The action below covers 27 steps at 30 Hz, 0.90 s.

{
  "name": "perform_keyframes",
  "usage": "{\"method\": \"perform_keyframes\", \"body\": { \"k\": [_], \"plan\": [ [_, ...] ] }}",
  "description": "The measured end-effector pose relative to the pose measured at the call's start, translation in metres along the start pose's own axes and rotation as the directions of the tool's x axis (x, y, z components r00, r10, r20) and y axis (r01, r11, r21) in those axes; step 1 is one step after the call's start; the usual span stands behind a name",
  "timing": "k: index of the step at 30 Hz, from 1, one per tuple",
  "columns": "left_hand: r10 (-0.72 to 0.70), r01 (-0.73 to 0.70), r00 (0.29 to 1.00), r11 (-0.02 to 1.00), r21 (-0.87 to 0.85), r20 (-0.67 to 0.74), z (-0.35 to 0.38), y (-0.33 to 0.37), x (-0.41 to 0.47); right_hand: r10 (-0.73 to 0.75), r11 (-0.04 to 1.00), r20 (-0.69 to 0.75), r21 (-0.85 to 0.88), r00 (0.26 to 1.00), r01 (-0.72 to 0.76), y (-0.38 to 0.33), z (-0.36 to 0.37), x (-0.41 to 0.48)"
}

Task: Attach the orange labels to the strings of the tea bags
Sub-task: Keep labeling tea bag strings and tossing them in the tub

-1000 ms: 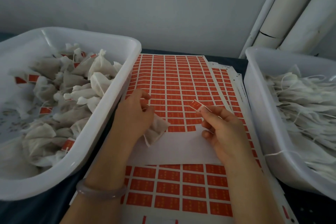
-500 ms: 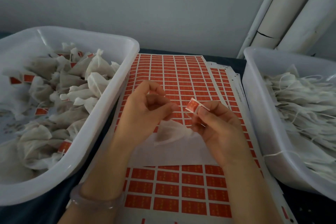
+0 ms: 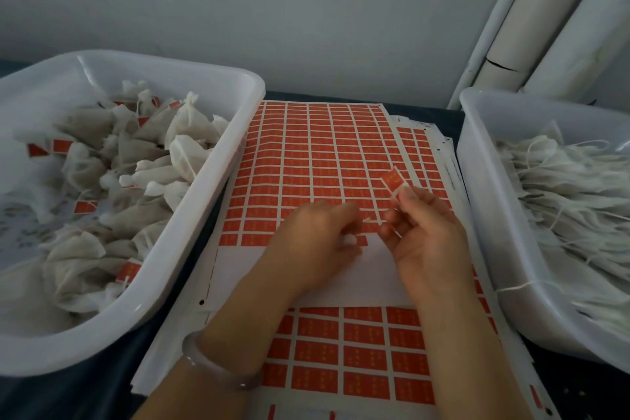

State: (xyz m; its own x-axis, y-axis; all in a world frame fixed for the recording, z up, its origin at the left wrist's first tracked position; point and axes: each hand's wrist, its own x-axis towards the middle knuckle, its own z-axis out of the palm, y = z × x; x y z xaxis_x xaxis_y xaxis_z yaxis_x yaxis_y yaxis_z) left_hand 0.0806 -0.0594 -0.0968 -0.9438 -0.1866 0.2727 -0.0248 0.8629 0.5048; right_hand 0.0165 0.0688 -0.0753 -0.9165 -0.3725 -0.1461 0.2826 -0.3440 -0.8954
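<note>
over the label sheet [image 3: 324, 153], right hand [image 3: 429, 235] pinches an orange label [image 3: 393, 181], left hand [image 3: 317, 235] grips the tea bag [image 3: 349, 240]; string [image 3: 371, 221] should lie centred.

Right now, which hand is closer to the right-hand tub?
Right. The right hand, pinching an orange label, is just beside that tub; the left hand, gripping a tea bag, is farther off over the label sheet.

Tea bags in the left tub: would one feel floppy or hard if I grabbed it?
Probably floppy: the tea bags lie crumpled and slumped over each other in the white tub. Likely light too, since they look like thin, gauzy paper. They should not roll, because their sides look flat and wrinkled.
</note>
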Motion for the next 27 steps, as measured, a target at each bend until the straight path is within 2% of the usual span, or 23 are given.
{"method": "perform_keyframes", "body": {
  "k": [2,4,5,6,7,8,9,10,12,13,15,16,17,19,22,24,27],
  "plan": [
    [-0.039,0.011,0.983,0.988,-0.153,-0.177,-0.004,-0.002,0.001,-0.025,0.999,-0.001,0.031,1.0,0.025,-0.001,-0.002,0.001],
    [-0.183,0.031,0.935,0.896,-0.443,-0.304,-0.012,-0.003,0.0,-0.036,0.998,0.006,0.058,0.999,0.035,-0.001,-0.003,0.001],
    [-0.261,0.024,0.915,0.796,-0.605,-0.307,-0.017,-0.004,0.0,-0.04,0.997,0.018,0.068,0.999,0.038,-0.001,-0.003,0.001],
    [-0.322,0.017,0.913,0.643,-0.766,-0.25,-0.021,-0.004,0.001,-0.046,0.996,0.039,0.077,0.998,0.043,-0.001,-0.003,0.001],
    [-0.351,0.027,0.926,0.439,-0.898,-0.143,-0.025,-0.005,0.001,-0.055,0.995,0.065,0.083,0.996,0.05,-0.001,-0.003,0.001],
    [-0.34,0.058,0.94,0.243,-0.968,-0.029,-0.026,-0.006,0.001,-0.064,0.995,0.092,0.085,0.994,0.056,-0.001,-0.002,0.001],
    [-0.313,0.089,0.949,0.122,-0.988,0.047,-0.026,-0.006,0.001,-0.067,0.995,0.118,0.08,0.991,0.057,-0.001,-0.001,0.0],
    [-0.295,0.123,0.951,0.076,-0.99,0.095,-0.026,-0.006,0.001,-0.062,0.996,0.141,0.069,0.988,0.053,-0.001,0.0,0.0],
    [-0.294,0.195,0.943,0.107,-0.975,0.156,-0.023,-0.005,0.0,-0.035,0.999,0.176,0.016,0.984,0.033,0.0,0.001,0.0],
    [-0.311,0.24,0.935,0.193,-0.951,0.173,-0.02,-0.005,0.0,-0.017,0.999,0.181,-0.024,0.983,0.021,0.001,0.001,0.0],
    [-0.379,0.355,0.908,0.471,-0.807,0.179,-0.015,-0.006,-0.001,0.018,0.996,0.145,-0.089,0.989,-0.005,0.004,0.001,0.001],
    [-0.414,0.404,0.893,0.558,-0.725,0.179,-0.013,-0.008,-0.001,0.028,0.995,0.121,-0.096,0.992,-0.016,0.004,0.0,0.001],
    [-0.444,0.439,0.877,0.584,-0.683,0.184,-0.012,-0.009,0.0,0.034,0.995,0.109,-0.093,0.993,-0.024,0.004,0.001,0.002],
    [-0.48,0.464,0.857,0.564,-0.683,0.186,-0.013,-0.011,0.0,0.037,0.997,0.115,-0.072,0.993,-0.029,0.004,0.002,0.001],
    [-0.497,0.427,0.855,0.509,-0.747,0.15,-0.014,-0.012,0.001,0.014,0.998,0.162,-0.067,0.987,-0.003,0.004,0.005,-0.001],
    [-0.514,0.402,0.847,0.45,-0.798,0.137,-0.014,-0.011,0.002,-0.025,0.988,0.17,-0.146,0.985,0.05,0.008,0.008,-0.003],
    [-0.475,0.323,0.871,0.359,-0.876,0.126,-0.015,-0.009,0.002,-0.06,0.949,0.171,-0.296,0.983,0.11,0.012,0.011,-0.005]
  ]
}}
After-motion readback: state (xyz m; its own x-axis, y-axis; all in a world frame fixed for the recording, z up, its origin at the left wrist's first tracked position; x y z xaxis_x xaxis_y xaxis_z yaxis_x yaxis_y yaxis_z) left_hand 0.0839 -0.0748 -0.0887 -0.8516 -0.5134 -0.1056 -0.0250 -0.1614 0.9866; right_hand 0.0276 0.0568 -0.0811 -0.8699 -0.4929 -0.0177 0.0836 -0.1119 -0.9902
